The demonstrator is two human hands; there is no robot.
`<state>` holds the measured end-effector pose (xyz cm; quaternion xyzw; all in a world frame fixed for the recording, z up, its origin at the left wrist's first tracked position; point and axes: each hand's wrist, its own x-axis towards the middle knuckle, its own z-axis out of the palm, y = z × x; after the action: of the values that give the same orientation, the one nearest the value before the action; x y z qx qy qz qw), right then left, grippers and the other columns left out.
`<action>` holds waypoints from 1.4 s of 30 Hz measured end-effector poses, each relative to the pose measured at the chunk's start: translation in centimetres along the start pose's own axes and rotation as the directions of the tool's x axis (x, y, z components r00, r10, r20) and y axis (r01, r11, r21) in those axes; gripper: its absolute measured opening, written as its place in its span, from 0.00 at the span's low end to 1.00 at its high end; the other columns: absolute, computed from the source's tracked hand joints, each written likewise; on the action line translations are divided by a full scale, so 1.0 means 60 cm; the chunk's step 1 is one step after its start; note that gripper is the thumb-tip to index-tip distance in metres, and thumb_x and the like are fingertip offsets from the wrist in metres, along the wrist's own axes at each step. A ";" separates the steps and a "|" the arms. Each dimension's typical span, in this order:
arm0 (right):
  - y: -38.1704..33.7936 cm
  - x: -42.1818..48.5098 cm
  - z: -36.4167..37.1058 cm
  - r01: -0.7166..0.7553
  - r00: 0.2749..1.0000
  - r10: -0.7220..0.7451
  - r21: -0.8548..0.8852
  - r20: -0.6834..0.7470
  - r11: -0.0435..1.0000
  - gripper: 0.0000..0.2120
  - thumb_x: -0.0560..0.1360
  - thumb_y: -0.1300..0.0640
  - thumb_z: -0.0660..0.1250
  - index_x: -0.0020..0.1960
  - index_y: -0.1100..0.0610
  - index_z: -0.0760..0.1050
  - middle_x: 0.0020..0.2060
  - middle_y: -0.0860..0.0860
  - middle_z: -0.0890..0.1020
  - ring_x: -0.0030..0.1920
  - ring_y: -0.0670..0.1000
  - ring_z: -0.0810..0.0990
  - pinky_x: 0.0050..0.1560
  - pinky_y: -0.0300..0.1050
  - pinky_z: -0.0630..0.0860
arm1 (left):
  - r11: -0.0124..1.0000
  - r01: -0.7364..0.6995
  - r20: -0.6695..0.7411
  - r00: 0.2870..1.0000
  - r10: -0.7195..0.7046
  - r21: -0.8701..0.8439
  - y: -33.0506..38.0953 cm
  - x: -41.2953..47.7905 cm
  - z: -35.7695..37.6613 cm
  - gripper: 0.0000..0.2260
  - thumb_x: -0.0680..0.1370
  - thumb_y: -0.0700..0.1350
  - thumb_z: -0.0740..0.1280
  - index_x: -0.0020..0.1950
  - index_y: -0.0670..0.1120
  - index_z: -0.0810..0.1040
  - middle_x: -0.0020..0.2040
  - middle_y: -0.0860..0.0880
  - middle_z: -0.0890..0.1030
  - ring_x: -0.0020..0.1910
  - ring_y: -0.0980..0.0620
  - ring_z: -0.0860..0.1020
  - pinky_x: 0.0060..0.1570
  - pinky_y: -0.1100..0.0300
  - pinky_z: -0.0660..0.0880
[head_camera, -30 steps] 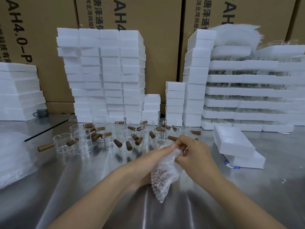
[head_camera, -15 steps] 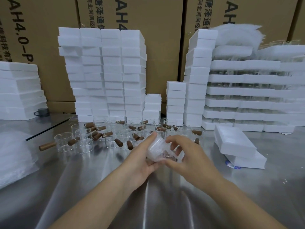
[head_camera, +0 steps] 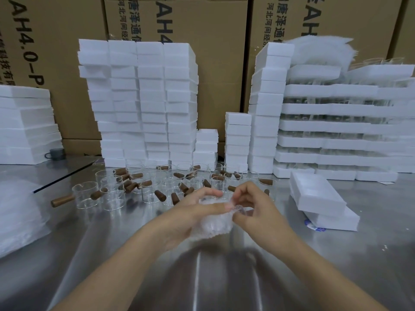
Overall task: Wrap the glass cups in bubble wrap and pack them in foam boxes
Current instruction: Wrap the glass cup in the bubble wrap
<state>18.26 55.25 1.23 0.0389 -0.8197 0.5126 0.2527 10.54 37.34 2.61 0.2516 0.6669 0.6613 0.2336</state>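
Note:
A bundle of bubble wrap [head_camera: 213,225] with a glass cup inside is held above the steel table [head_camera: 336,254] at the centre. My left hand [head_camera: 190,216] cups it from the left, thumb lying across its top. My right hand [head_camera: 253,207] pinches the loose wrap at the bundle's upper right edge. The cup itself is mostly hidden by the wrap. Beyond my hands stand several bare glass cups [head_camera: 85,196] with brown wooden handles. Two foam boxes [head_camera: 316,194] lie stacked at the right.
Tall stacks of white foam boxes [head_camera: 143,102] line the back, in front of cardboard cartons [head_camera: 202,23]. Foam trays holding glassware [head_camera: 341,126] are piled at back right. A heap of bubble wrap sheets [head_camera: 18,214] lies at the left edge.
The wrap hung loose below my hands a second ago. It has since been gathered up round the cup into a compact bundle, and both hands have shifted down and closed in on it.

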 end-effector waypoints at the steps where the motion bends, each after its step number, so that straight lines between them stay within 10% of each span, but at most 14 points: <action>1: 0.001 0.000 0.002 0.017 1.000 -0.017 -0.010 -0.008 1.000 0.14 0.72 0.71 0.70 0.49 0.54 0.76 0.45 0.50 0.83 0.48 0.49 0.81 0.50 0.45 0.77 | 0.999 -0.020 -0.017 1.000 0.020 0.045 -0.005 0.001 0.008 0.31 0.61 0.59 0.86 0.62 0.59 0.84 0.66 0.47 0.83 0.63 0.43 0.84 0.60 0.48 0.82; 5: 0.003 0.001 -0.001 0.030 0.998 -0.024 -0.088 0.066 0.996 0.09 0.74 0.70 0.71 0.45 0.56 0.81 0.43 0.51 0.85 0.46 0.54 0.82 0.56 0.57 0.79 | 0.998 -0.067 -0.089 0.994 0.069 0.021 -0.026 0.015 0.020 0.25 0.62 0.52 0.87 0.58 0.53 0.89 0.58 0.45 0.88 0.55 0.44 0.88 0.55 0.50 0.84; 9: 0.000 0.005 -0.016 0.068 0.990 -0.046 -0.174 0.131 0.982 0.08 0.79 0.60 0.73 0.52 0.48 0.86 0.49 0.40 0.87 0.53 0.41 0.83 0.52 0.32 0.75 | 0.999 -0.038 -0.208 0.977 0.038 0.003 -0.030 0.024 0.014 0.12 0.66 0.43 0.85 0.47 0.46 0.90 0.47 0.42 0.88 0.43 0.46 0.86 0.45 0.53 0.81; 17: 0.042 0.024 -0.118 -0.273 0.903 -0.028 -0.623 -0.428 0.733 0.25 0.79 0.47 0.69 0.75 0.44 0.69 0.72 0.48 0.74 0.59 0.59 0.81 0.53 0.54 0.75 | 0.809 0.080 -0.229 0.939 -0.257 -0.582 0.000 0.017 -0.012 0.12 0.75 0.45 0.77 0.54 0.40 0.83 0.45 0.38 0.86 0.37 0.43 0.83 0.39 0.51 0.84; 25: 0.074 0.018 -0.169 -0.549 0.815 0.160 -0.654 -0.556 0.521 0.23 0.81 0.48 0.63 0.74 0.50 0.66 0.53 0.52 0.84 0.55 0.60 0.81 0.45 0.52 0.71 | 0.655 -0.015 -0.231 0.941 -0.245 -0.756 -0.002 0.027 -0.042 0.16 0.67 0.50 0.78 0.49 0.42 0.88 0.39 0.42 0.85 0.36 0.48 0.78 0.43 0.56 0.74; 32: 0.011 0.016 -0.159 -0.133 0.913 -0.111 -0.544 -0.392 0.829 0.09 0.70 0.49 0.64 0.49 0.44 0.78 0.41 0.42 0.81 0.38 0.44 0.80 0.37 0.48 0.78 | 0.770 -0.276 -0.508 0.858 -0.072 -0.575 0.019 0.028 -0.040 0.10 0.84 0.51 0.66 0.57 0.47 0.82 0.49 0.45 0.87 0.41 0.49 0.84 0.32 0.60 0.77; 37: -0.010 0.009 -0.111 0.028 0.996 0.027 -0.580 0.085 0.814 0.10 0.65 0.47 0.64 0.45 0.44 0.78 0.42 0.39 0.80 0.42 0.42 0.76 0.42 0.46 0.73 | 0.854 -0.499 -0.785 0.583 0.210 -0.143 0.033 0.020 -0.060 0.06 0.83 0.50 0.69 0.46 0.52 0.81 0.36 0.59 0.81 0.38 0.59 0.78 0.41 0.60 0.73; 42: -0.005 0.004 -0.085 0.061 0.929 0.192 -0.642 0.316 0.764 0.04 0.69 0.54 0.71 0.42 0.47 0.79 0.39 0.43 0.79 0.40 0.42 0.74 0.40 0.35 0.70 | 0.789 -0.503 -0.557 0.565 0.609 0.352 0.024 0.018 -0.054 0.07 0.77 0.56 0.70 0.46 0.53 0.81 0.40 0.61 0.82 0.40 0.65 0.77 0.40 0.72 0.72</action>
<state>20.06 59.53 3.36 0.0150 -0.9780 0.1938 0.0760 7.68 35.57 4.11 0.2227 0.6394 0.6917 -0.2513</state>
